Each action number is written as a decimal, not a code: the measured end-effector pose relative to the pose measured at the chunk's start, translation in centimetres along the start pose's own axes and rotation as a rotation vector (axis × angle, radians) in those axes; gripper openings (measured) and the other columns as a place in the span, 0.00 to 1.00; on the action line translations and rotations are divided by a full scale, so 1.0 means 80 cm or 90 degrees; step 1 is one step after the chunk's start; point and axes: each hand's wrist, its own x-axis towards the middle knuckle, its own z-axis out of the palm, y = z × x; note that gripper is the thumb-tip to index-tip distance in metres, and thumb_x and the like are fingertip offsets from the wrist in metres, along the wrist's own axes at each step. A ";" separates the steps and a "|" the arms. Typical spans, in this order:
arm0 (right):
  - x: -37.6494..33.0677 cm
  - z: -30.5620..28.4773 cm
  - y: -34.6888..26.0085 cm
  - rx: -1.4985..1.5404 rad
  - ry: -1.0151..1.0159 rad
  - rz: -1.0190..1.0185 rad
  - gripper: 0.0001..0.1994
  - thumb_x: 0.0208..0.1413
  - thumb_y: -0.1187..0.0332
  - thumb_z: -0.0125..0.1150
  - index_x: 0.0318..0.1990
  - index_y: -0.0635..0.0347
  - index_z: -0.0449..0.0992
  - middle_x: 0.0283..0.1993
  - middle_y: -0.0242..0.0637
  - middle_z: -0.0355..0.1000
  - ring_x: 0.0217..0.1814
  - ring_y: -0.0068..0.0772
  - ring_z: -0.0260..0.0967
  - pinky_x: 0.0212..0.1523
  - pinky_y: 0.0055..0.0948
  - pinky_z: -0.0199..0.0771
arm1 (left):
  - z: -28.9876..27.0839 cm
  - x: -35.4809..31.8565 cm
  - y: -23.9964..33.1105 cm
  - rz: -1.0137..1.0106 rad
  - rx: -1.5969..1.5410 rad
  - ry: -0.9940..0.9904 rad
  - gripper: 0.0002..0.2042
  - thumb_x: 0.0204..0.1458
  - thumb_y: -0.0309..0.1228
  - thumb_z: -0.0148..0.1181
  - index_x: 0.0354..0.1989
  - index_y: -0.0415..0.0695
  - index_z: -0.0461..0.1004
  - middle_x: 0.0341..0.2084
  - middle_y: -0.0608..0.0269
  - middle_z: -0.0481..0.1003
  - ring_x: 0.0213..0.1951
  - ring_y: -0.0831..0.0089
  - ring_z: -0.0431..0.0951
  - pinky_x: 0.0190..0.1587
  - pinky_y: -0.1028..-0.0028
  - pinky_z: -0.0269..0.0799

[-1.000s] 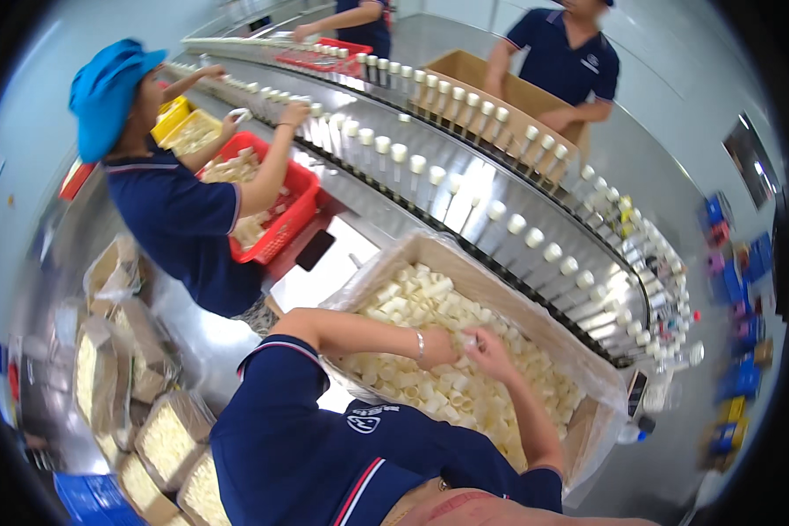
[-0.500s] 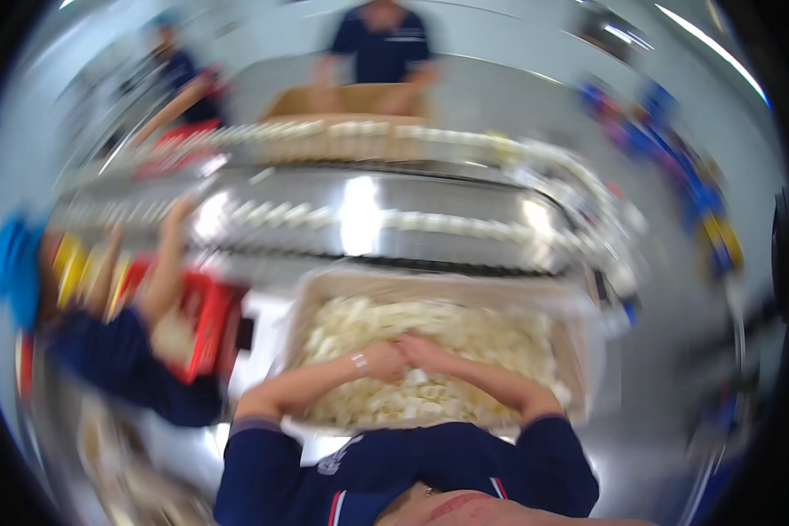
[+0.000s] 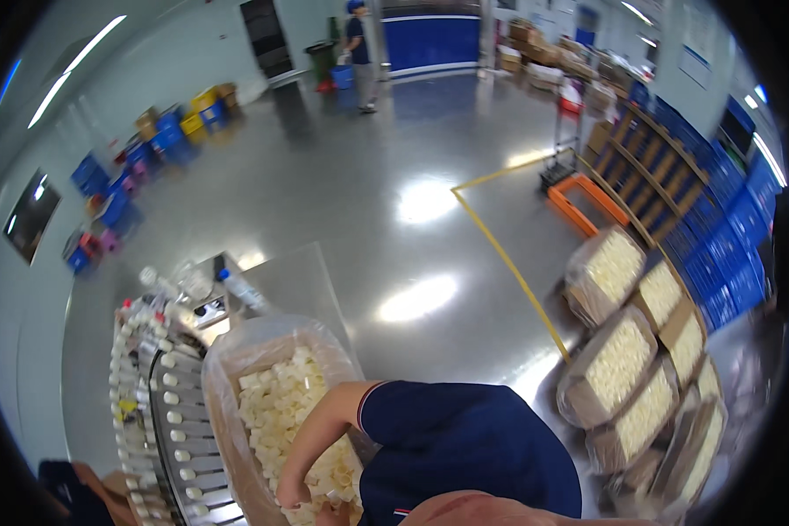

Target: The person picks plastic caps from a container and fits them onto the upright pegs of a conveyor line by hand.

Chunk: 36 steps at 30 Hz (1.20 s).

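A cardboard box lined with clear plastic stands at the lower left, filled with small cream-white plastic pieces, some looking like short hollow caps. My right arm reaches down into it, and my right hand is among the pieces at the near end, its fingers curled. Whatever is between those fingers is too small to make out. Close beside it, at the lower edge, only a bit of my left hand shows; its fingers are hidden.
Left of the box runs a curved conveyor carrying white pieces. Another person's arm is beyond it. Several lined cartons of cream pieces stand at right, near an orange frame, blue crates and a yellow floor line.
My view has swung right, so the box and conveyor now lie at the lower left. Both hands have stayed close together over the box. The floor and cartons have come into view.
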 end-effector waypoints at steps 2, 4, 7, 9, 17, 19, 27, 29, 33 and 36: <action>-0.022 -0.011 -0.010 0.004 -0.007 0.042 0.15 0.40 0.63 0.62 0.37 0.60 0.79 0.30 0.49 0.75 0.37 0.51 0.72 0.40 0.46 0.70 | 0.001 0.001 0.006 0.006 0.003 -0.008 0.19 0.45 0.43 0.59 0.41 0.41 0.74 0.33 0.43 0.76 0.37 0.48 0.77 0.37 0.53 0.72; -0.046 -0.017 -0.025 0.014 -0.034 0.079 0.15 0.40 0.62 0.62 0.37 0.59 0.79 0.30 0.49 0.75 0.37 0.51 0.72 0.40 0.46 0.70 | -0.001 0.005 0.012 0.010 0.003 -0.013 0.19 0.45 0.43 0.59 0.41 0.41 0.74 0.33 0.43 0.76 0.37 0.48 0.77 0.37 0.53 0.72; -0.058 -0.005 -0.049 0.043 -0.148 0.073 0.15 0.41 0.62 0.62 0.37 0.59 0.79 0.30 0.49 0.75 0.37 0.50 0.72 0.40 0.46 0.70 | -0.003 0.000 0.006 0.003 -0.005 -0.013 0.20 0.45 0.43 0.59 0.41 0.41 0.74 0.33 0.43 0.76 0.37 0.47 0.77 0.37 0.53 0.72; -0.071 0.001 -0.066 0.086 -0.258 0.041 0.15 0.41 0.62 0.62 0.37 0.59 0.79 0.30 0.48 0.75 0.37 0.50 0.72 0.40 0.46 0.70 | -0.004 0.000 0.001 0.003 -0.010 -0.016 0.20 0.45 0.43 0.59 0.42 0.41 0.73 0.33 0.43 0.76 0.37 0.47 0.77 0.37 0.53 0.72; -0.078 -0.007 -0.146 -0.007 -0.165 0.142 0.14 0.43 0.61 0.61 0.36 0.58 0.78 0.30 0.47 0.75 0.37 0.51 0.72 0.39 0.46 0.70 | -0.011 -0.032 -0.051 -0.020 -0.038 0.001 0.21 0.45 0.42 0.60 0.43 0.41 0.73 0.33 0.43 0.76 0.37 0.46 0.77 0.37 0.53 0.71; -0.078 -0.009 -0.159 0.100 -0.019 0.191 0.13 0.44 0.60 0.60 0.35 0.58 0.76 0.31 0.47 0.75 0.38 0.51 0.72 0.39 0.46 0.70 | -0.026 -0.054 -0.016 -0.225 0.047 -0.061 0.22 0.45 0.43 0.60 0.45 0.41 0.71 0.34 0.44 0.76 0.38 0.46 0.76 0.39 0.52 0.71; -0.158 -0.115 -0.172 0.355 0.058 0.238 0.24 0.52 0.73 0.55 0.57 0.58 0.59 0.46 0.47 0.68 0.46 0.47 0.69 0.46 0.40 0.69 | -0.077 -0.005 0.018 -0.160 -0.168 0.213 0.22 0.53 0.39 0.57 0.52 0.38 0.67 0.43 0.40 0.73 0.46 0.46 0.73 0.48 0.57 0.69; -0.136 -0.148 -0.150 0.362 0.098 0.233 0.21 0.55 0.72 0.56 0.56 0.58 0.60 0.44 0.44 0.70 0.41 0.38 0.72 0.43 0.36 0.72 | -0.076 -0.010 0.002 -0.156 -0.161 0.305 0.22 0.52 0.38 0.58 0.53 0.41 0.66 0.41 0.41 0.74 0.45 0.46 0.73 0.46 0.57 0.69; -0.075 -0.208 -0.088 0.901 0.230 0.249 0.12 0.64 0.66 0.48 0.52 0.59 0.64 0.39 0.38 0.72 0.33 0.27 0.70 0.38 0.27 0.73 | -0.128 -0.042 0.036 -0.167 -0.199 0.413 0.20 0.52 0.38 0.59 0.52 0.45 0.66 0.38 0.46 0.75 0.39 0.47 0.75 0.41 0.60 0.70; -0.035 -0.237 -0.059 1.235 0.147 0.097 0.15 0.66 0.60 0.44 0.52 0.59 0.66 0.40 0.38 0.72 0.33 0.26 0.69 0.39 0.28 0.72 | -0.127 -0.056 0.044 -0.249 -0.267 0.451 0.20 0.52 0.38 0.60 0.52 0.46 0.66 0.36 0.50 0.75 0.36 0.49 0.75 0.37 0.62 0.70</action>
